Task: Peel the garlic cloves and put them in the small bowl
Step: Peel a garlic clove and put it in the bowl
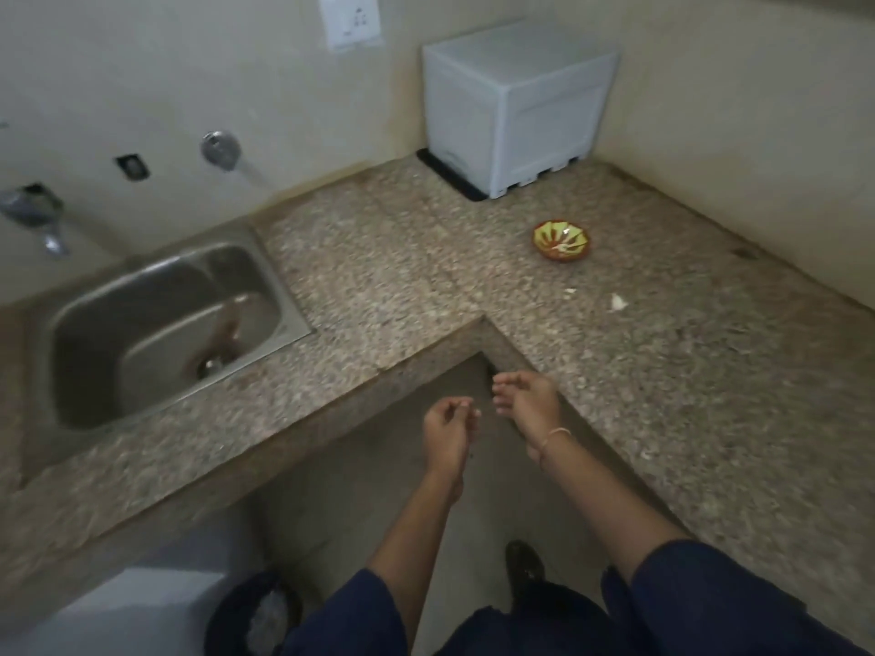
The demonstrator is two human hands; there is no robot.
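Sleeves (700, 589), dark blue, lowest in view; beside them a dark bin (227, 608) holds something pale and crumpled; left hand (447, 430) has fingers curled to the thumb, too blurred to tell if anything is pinched; right hand (525, 404) hangs relaxed, fingers loose, gripping nothing; small bowl (562, 240) sits well ahead on the speckled counter (663, 371), pale pieces (563, 247) inside; two pale scraps (618, 301) lie between bowl and hands; steel sink (156, 305) at left.
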